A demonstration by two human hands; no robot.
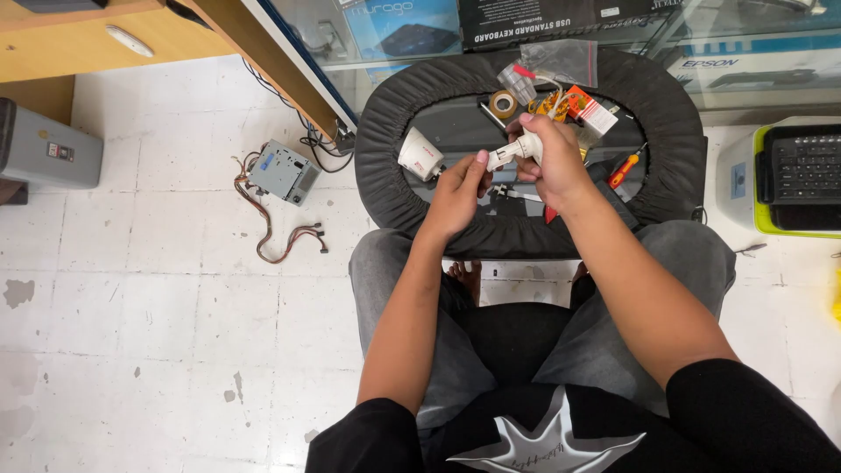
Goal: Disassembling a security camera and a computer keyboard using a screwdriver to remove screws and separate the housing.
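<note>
The right hand (547, 162) has its grip closed around a small white plastic bracket arm (515, 151), its long axis running leftward toward the left hand (457, 191), whose fingertips pinch that near end, above the black padded round tray (385, 131).

I see my right hand (547, 162) gripping a small white bracket (517, 149), with my left hand (460, 188) pinching its near end. Below lies an oval black-rimmed tray (394, 131), holding a white camera (420, 156), tape roll (503, 104) and red screwdriver (625, 168).
</note>
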